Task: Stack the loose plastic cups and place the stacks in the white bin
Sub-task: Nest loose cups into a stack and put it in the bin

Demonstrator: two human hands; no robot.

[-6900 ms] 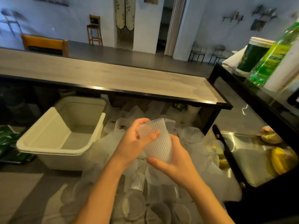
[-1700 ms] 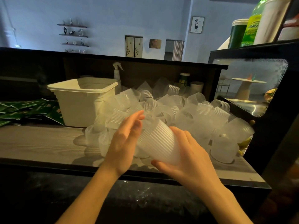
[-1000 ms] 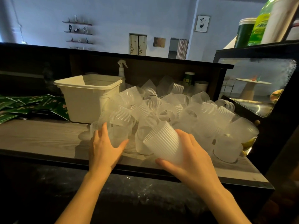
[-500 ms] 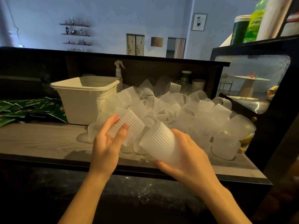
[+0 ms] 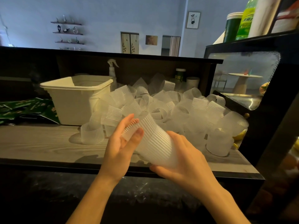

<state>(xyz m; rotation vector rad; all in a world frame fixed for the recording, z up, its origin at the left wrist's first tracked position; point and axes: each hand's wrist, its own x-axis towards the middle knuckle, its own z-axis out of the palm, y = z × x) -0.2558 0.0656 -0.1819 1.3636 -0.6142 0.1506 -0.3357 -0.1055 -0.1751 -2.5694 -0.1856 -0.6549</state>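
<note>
Plastic cups (image 5: 186, 110), translucent, ribbed and too many to count, lie heaped on the wooden shelf (image 5: 40, 143), right of one white bin (image 5: 76, 102). Two hands work near the shelf's front edge. The right hand (image 5: 181, 160) grips a tilted stack (image 5: 155, 141). The left hand (image 5: 119, 143), empty a second ago, now pinches one cup (image 5: 129, 131) at the stack's mouth.

Stack of ribbed, frosted plastic cups (image 5: 155, 143), tilted, mouth up-left, held above the shelf's front edge. Heaped behind it, a pile of loose cups (image 5: 178, 109) of the same kind, most tipped or on their sides, a few upside down. Left of the pile, touching it, a white bin (image 5: 72, 102), upright, open-topped.
</note>
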